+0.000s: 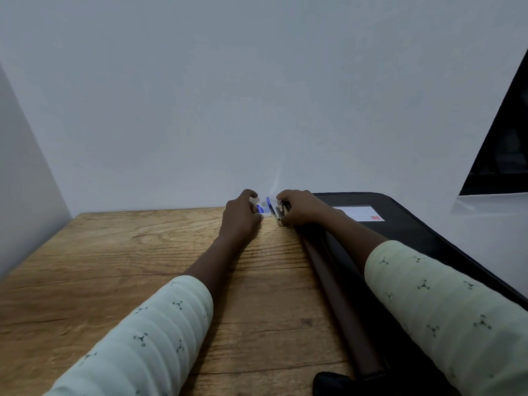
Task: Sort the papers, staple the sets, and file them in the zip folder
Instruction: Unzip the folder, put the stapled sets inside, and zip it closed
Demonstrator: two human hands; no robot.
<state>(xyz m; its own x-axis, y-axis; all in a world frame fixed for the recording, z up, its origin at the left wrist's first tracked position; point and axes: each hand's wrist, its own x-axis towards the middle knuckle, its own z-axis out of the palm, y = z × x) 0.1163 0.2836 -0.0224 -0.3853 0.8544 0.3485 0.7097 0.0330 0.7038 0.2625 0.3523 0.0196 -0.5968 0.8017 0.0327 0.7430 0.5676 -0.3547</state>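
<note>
Zip folder (405, 224) black; left hand (241, 215) pinches white-blue carton (263, 209); right hand (300, 208) grips dark tool (281, 211)

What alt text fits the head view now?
Both hands meet at the far edge of the wooden table: the left hand grips a small white-and-blue box, the right hand holds a slim dark object, too small to identify. A black zip folder with a white label lies at right.

Black zip folder (405, 224) lying flat right of centre, running to the lower right edge, white lined label (358, 213) with red corner mark on top, small white and blue box (262, 209) at centre, dark slim item (281, 211) just right of it, mostly hidden
</note>
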